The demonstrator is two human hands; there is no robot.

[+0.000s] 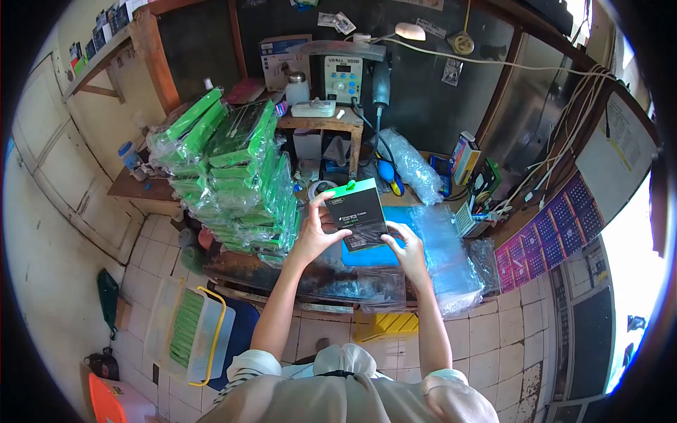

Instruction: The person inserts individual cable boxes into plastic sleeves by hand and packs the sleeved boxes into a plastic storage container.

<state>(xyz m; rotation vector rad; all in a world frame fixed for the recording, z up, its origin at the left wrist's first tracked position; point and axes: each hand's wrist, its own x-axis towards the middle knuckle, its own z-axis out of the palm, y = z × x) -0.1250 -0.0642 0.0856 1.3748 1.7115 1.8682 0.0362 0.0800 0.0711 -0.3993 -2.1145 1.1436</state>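
A black box with a green top edge and white and green print [357,215] is held up over the workbench. My left hand [316,234] grips its left side, thumb on the front face. At the lower right corner, my right hand [409,254] pinches the box between thumb and fingers. Behind it lies a blue mat [374,255], partly hidden by the box. Clear plastic sleeves [448,257] are spread to the right of the mat. Left of my hands rises a tall stack of green and black boxes in clear plastic [236,180].
A wooden shelf [321,123] at the back bears a soldering station [343,79]. Right of the bench centre stands a basket of tools [467,220]. On the floor are a clear bin with green packs [187,328] and a yellow crate [384,326].
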